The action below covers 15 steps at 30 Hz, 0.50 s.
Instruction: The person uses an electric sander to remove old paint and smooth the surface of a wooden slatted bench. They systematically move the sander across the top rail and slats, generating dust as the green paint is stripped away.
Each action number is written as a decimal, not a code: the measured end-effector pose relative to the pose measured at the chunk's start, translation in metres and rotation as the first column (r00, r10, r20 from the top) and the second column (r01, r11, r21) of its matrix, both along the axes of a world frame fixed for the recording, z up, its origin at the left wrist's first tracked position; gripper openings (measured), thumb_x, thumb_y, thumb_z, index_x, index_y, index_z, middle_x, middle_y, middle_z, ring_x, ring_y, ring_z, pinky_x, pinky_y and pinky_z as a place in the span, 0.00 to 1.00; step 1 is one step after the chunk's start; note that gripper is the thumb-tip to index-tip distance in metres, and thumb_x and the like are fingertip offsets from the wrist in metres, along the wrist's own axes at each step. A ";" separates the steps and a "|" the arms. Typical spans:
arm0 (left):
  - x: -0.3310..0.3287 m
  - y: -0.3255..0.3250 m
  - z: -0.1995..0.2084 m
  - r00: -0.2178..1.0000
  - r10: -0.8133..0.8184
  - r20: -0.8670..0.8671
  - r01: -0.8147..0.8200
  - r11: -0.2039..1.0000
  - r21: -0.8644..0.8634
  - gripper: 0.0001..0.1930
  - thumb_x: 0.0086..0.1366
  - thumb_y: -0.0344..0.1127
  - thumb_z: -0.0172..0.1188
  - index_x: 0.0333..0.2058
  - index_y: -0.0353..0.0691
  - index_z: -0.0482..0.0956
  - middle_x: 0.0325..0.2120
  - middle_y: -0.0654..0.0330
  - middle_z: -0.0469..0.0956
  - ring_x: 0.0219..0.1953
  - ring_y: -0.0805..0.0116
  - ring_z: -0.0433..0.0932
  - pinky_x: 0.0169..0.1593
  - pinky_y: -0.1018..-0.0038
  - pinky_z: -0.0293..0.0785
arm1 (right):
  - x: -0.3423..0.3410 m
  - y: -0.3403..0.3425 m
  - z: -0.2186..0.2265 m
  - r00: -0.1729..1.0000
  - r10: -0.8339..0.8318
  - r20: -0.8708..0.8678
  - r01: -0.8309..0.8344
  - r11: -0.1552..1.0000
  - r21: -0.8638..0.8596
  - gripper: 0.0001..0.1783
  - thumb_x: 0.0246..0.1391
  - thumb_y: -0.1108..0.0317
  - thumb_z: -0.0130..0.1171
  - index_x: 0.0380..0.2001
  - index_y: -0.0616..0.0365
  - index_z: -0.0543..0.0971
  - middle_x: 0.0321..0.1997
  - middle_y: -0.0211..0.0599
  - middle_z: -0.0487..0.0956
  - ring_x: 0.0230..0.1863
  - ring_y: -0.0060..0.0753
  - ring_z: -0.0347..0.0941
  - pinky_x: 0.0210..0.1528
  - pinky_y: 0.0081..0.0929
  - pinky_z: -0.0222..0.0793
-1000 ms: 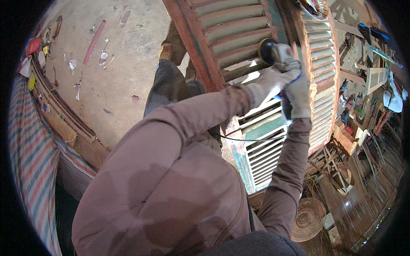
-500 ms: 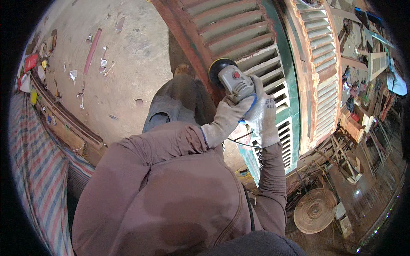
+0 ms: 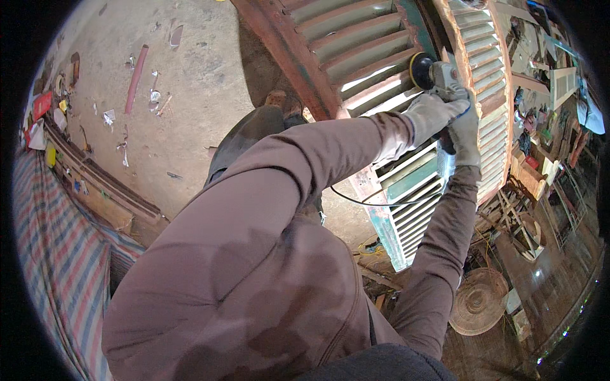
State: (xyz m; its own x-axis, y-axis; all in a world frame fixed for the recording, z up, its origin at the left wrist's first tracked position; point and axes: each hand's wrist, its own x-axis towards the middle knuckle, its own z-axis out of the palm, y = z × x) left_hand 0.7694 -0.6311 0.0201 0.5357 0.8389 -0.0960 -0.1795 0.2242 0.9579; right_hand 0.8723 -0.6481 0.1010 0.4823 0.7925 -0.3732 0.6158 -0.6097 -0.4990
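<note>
Concrete floor (image 3: 197, 120), pale and littered with scraps, spreads away to the left of the person, with a long reddish strip (image 3: 136, 79) lying on it and a striped cloth (image 3: 60, 260) hanging down in folds at the near left. From where I stand I can see a louvred shutter (image 3: 316, 82) set aslant before the worker, its upper frame reddish brown, its lower part patched with green and pink around pale slats. Close on its right stands a second louvred panel (image 3: 484, 89) with a lighter, orange-edged frame. An angle grinder (image 3: 447, 75), grey with a dark, yellow-rimmed disc (image 3: 420, 70), is out over the right side of the shutter, near the ends of the upper slats; whether the disc touches the wood, I can't tell. Both hands wear pale knitted gloves and are together on the tool: the left hand (image 3: 433, 116) is clamped about it just behind the head, and the right hand (image 3: 466, 132) grips the body right beside it. A black cord (image 3: 362, 202) sags across the lower shutter. Off to the lower right rests a round woven tray (image 3: 478, 303), near a jumble of wooden pieces (image 3: 518, 219).
</note>
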 end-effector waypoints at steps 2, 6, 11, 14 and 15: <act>-0.034 0.001 0.016 0.869 -0.167 -0.467 0.406 0.780 0.476 0.18 0.72 0.36 0.57 0.59 0.58 0.77 0.33 0.48 0.85 0.32 0.49 0.87 0.38 0.57 0.84 | -0.011 -0.029 -0.006 0.993 -0.006 0.120 0.006 1.000 -0.001 0.28 0.60 0.56 0.66 0.60 0.58 0.76 0.45 0.58 0.87 0.47 0.55 0.86 0.47 0.50 0.79; -0.125 -0.027 0.048 0.860 -0.441 -0.258 0.435 0.897 -0.083 0.20 0.71 0.45 0.62 0.59 0.51 0.79 0.37 0.55 0.85 0.36 0.60 0.86 0.40 0.64 0.84 | -0.099 -0.063 0.019 0.990 0.013 0.140 0.012 0.984 -0.176 0.41 0.55 0.60 0.69 0.72 0.48 0.67 0.45 0.62 0.85 0.49 0.69 0.83 0.51 0.56 0.79; -0.160 -0.083 0.019 0.998 -0.064 0.024 0.062 0.715 -0.696 0.27 0.66 0.44 0.75 0.57 0.35 0.81 0.47 0.61 0.87 0.46 0.75 0.85 0.49 0.73 0.82 | -0.155 -0.056 0.043 0.992 0.126 -0.011 -0.126 0.982 -0.141 0.40 0.54 0.60 0.70 0.69 0.47 0.68 0.49 0.61 0.85 0.50 0.70 0.82 0.51 0.58 0.78; -0.137 -0.037 0.049 0.867 -0.454 -0.205 0.422 0.888 -0.181 0.27 0.66 0.39 0.67 0.64 0.50 0.77 0.43 0.56 0.87 0.40 0.62 0.87 0.45 0.64 0.83 | -0.118 -0.050 0.038 0.989 0.070 0.131 -0.043 0.980 -0.196 0.43 0.54 0.58 0.71 0.71 0.48 0.66 0.52 0.63 0.84 0.53 0.68 0.82 0.56 0.55 0.77; -0.120 -0.028 0.043 0.783 -0.247 -0.570 0.530 0.744 0.405 0.30 0.64 0.36 0.62 0.67 0.58 0.74 0.40 0.50 0.86 0.36 0.53 0.88 0.40 0.58 0.84 | -0.101 -0.042 0.037 0.992 0.002 0.125 0.022 0.982 -0.190 0.42 0.54 0.58 0.70 0.71 0.49 0.67 0.52 0.64 0.84 0.54 0.66 0.82 0.57 0.55 0.77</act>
